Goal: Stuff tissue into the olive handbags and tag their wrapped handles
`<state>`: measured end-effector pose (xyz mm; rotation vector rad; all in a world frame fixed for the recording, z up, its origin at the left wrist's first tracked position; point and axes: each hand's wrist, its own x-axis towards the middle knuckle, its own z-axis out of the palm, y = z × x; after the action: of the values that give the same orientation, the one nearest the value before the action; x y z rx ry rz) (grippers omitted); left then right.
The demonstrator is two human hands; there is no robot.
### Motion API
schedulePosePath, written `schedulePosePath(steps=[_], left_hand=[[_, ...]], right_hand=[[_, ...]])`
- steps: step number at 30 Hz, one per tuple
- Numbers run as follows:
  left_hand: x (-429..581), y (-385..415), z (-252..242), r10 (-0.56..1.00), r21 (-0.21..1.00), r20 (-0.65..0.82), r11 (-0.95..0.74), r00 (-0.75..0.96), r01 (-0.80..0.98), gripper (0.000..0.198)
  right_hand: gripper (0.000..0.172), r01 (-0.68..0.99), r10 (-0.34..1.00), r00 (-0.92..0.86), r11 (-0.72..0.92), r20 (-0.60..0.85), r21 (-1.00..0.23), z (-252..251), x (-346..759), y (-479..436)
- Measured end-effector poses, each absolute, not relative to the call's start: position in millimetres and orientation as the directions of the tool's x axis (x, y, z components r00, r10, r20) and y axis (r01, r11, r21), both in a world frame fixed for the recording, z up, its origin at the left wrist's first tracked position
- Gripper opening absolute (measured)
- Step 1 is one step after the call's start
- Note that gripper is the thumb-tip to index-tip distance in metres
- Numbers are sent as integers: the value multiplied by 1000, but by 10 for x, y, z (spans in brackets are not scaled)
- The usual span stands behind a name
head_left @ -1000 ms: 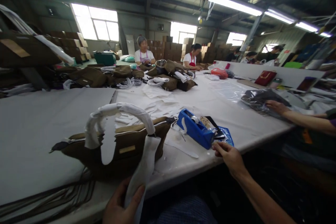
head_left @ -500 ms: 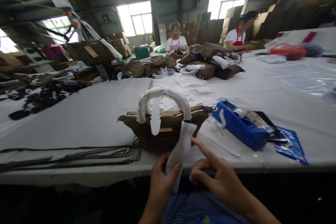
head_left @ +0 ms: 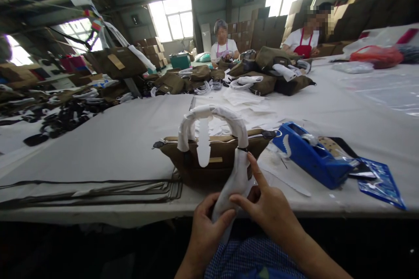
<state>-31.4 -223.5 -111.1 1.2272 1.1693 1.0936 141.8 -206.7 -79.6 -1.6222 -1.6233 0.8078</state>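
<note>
An olive-brown handbag (head_left: 196, 170) stands upright at the table's front edge, its handles (head_left: 212, 111) wrapped in white paper. A white tag (head_left: 204, 148) hangs in front of it. From the base of the right side of the handle, a strip of white paper (head_left: 237, 178) runs down toward me. My left hand (head_left: 209, 222) is closed around the lower part of this strip. With thumb and fingers, my right hand (head_left: 265, 200) grips the strip higher up, its index finger stretched along the edge near the handle's base.
A blue tape dispenser (head_left: 314, 157) sits right of the bag, beside a blue plastic packet (head_left: 381, 181). Folded dark-edged fabric (head_left: 131, 194) lies left. Wrapped bags (head_left: 262, 74) are heaped farther back, with two co-workers (head_left: 224, 48) behind. A bag (head_left: 116, 63) hangs from a post.
My right hand has moved in from beside the paper strip and now grips it, its index finger higher near the handle. My left hand keeps its hold. The view has shifted slightly.
</note>
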Motion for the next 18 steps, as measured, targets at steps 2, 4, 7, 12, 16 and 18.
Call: schedulePosePath(steps=[2, 4, 7, 12, 16, 18], left_hand=[[-312, -2247, -1113, 986, 990, -92, 105, 139, -89, 35], [-273, -2269, -1116, 971, 951, -153, 195, 183, -240, 40], [-194, -2313, -1119, 948, 863, -245, 309, 204, -399, 46], [-145, -2385, -1112, 943, 840, -308, 333, 130, -428, 49], [-122, -2424, -1086, 952, 878, -299, 304, 72, -370, 46], [-101, -2439, -1068, 953, 884, -294, 299, 68, -361, 47]], right_hand=[[110, 499, 999, 18, 14, 27, -866, -854, 1459, -2029], [110, 319, 1000, -16, 7, 3, -948, -933, 1484, -2008], [100, 158, 1000, 7, 8, 9, -987, -1028, 1519, -2043], [66, 245, 986, 162, -4, 36, -969, -1001, 1639, -2290], [49, 213, 995, 93, -43, -23, -976, -924, 1654, -2456], [46, 111, 997, 42, -73, -68, -991, -919, 1616, -2463]])
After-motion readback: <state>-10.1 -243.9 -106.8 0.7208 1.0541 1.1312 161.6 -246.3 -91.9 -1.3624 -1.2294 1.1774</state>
